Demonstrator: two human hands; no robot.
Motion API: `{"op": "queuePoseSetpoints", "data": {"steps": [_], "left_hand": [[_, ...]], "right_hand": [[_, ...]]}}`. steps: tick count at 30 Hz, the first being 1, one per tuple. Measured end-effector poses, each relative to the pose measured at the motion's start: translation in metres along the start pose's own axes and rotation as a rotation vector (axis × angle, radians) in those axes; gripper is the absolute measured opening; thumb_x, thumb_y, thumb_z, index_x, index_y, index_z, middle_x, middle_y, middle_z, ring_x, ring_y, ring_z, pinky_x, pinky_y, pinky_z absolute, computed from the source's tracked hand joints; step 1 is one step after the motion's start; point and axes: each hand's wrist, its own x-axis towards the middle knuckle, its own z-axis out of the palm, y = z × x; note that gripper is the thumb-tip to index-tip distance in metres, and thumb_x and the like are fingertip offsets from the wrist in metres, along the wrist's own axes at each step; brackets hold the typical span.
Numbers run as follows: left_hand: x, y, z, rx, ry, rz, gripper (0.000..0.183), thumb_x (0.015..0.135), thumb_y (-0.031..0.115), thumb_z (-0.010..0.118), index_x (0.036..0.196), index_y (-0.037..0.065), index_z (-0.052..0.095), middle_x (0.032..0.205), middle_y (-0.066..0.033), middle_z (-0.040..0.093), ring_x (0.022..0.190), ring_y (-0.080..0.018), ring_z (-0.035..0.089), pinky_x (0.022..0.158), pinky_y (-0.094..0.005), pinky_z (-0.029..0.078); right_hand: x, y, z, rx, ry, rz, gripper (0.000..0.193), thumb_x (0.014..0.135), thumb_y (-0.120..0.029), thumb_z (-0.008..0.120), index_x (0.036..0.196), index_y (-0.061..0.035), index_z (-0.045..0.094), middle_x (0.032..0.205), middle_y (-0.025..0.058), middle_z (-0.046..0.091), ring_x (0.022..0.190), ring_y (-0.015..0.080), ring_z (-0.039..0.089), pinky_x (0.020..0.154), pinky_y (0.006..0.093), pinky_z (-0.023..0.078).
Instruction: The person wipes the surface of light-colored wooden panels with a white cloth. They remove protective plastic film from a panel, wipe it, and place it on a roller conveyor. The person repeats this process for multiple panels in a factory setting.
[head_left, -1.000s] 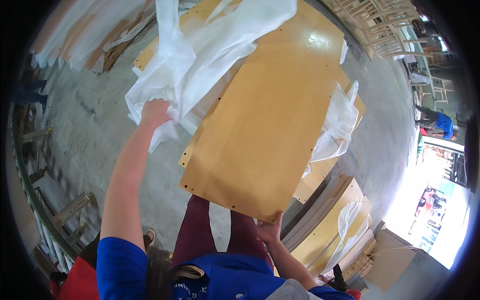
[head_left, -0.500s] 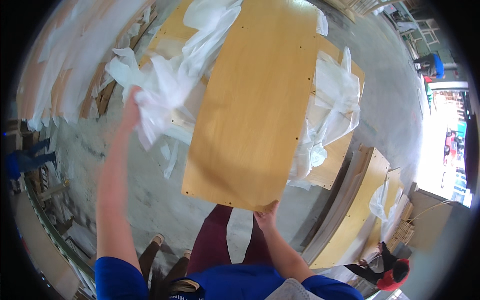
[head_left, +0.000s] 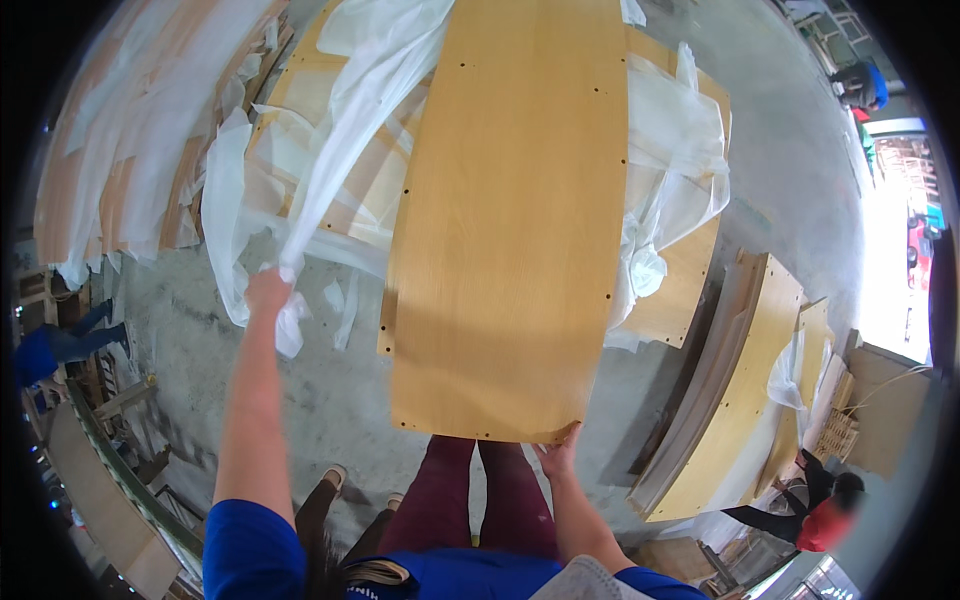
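Observation:
A long wooden panel [head_left: 510, 220] with small holes along its edges stretches away in front of me. My right hand [head_left: 559, 453] grips its near right corner, thumb on top and the other fingers partly hidden beneath. Left of the panel, my left hand [head_left: 268, 292] is closed around a bunched end of white foam wrapping sheet [head_left: 345, 130]. The sheet runs taut from my fist up toward the panel's far left side, with a loose part hanging beside it. Another panel's edge [head_left: 386, 325] peeks out beneath the left side of the top one.
More wrapping [head_left: 670, 140] lies over boards on the right. Stacks of wrapped boards stand at the far left [head_left: 130, 150] and the lower right [head_left: 720, 400]. A person in red [head_left: 825, 520] is beside the right stack. Someone's feet [head_left: 335, 478] show near my left.
My left hand has pulled the wrapping sheet down toward me, drawing it taut. The top panel has shifted nearer and slightly right, uncovering the edge beneath, with my right hand still on its corner.

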Motion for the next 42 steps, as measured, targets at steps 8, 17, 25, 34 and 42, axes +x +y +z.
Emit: {"op": "queuePoseSetpoints", "data": {"steps": [8, 17, 25, 34, 42], "left_hand": [[0.035, 0.007, -0.124, -1.54, 0.521, -0.301, 0.056, 0.079, 0.029, 0.066, 0.12, -0.005, 0.05, 0.116, -0.0149, 0.057, 0.098, -0.0251, 0.059, 0.08, -0.0359, 0.049], [0.025, 0.12, -0.298, -2.101, 0.412, 0.78, 0.041, 0.086, 0.029, 0.054, 0.119, 0.005, 0.051, 0.118, -0.014, 0.056, 0.103, -0.0288, 0.058, 0.087, -0.0399, 0.048], [-0.006, 0.155, -0.369, -0.412, 0.775, 0.998, 0.035, 0.082, 0.023, 0.057, 0.115, 0.01, 0.054, 0.121, -0.0168, 0.054, 0.102, -0.0328, 0.058, 0.086, -0.0409, 0.048], [0.016, 0.117, -0.257, 0.411, 0.454, 0.275, 0.069, 0.079, 0.015, 0.058, 0.142, 0.023, 0.029, 0.115, -0.0181, 0.054, 0.088, -0.03, 0.064, 0.074, -0.04, 0.052], [0.074, 0.068, -0.237, 0.701, 0.593, 0.226, 0.043, 0.089, 0.017, 0.044, 0.132, 0.024, 0.043, 0.101, -0.0121, 0.061, 0.091, -0.0266, 0.063, 0.075, -0.0421, 0.05]], "right_hand": [[0.005, 0.011, -0.052, 0.043, 0.228, -0.054, 0.083, 0.079, -0.073, 0.043, 0.143, -0.024, 0.022, 0.145, 0.006, 0.026, 0.132, 0.0279, 0.027, 0.101, 0.0571, 0.027], [0.021, 0.016, -0.014, 0.272, 0.671, -0.394, 0.074, 0.089, -0.063, 0.038, 0.135, -0.0056, 0.039, 0.134, 0.0106, 0.044, 0.118, 0.0275, 0.046, 0.098, 0.0376, 0.039], [-0.016, 0.009, -0.034, 0.231, 0.498, -0.326, 0.076, 0.088, -0.065, 0.037, 0.14, -0.0104, 0.032, 0.142, 0.0088, 0.035, 0.127, 0.028, 0.037, 0.104, 0.0418, 0.032], [-0.008, 0.079, -0.063, 0.28, 0.598, -0.299, 0.076, 0.088, -0.064, 0.037, 0.137, -0.0054, 0.037, 0.138, 0.013, 0.04, 0.123, 0.0298, 0.041, 0.1, 0.0432, 0.035], [0.006, 0.113, -0.076, 0.414, 0.788, -0.427, 0.072, 0.089, -0.06, 0.041, 0.129, 0.0001, 0.045, 0.126, 0.0149, 0.05, 0.111, 0.0292, 0.05, 0.092, 0.0408, 0.043]]}}
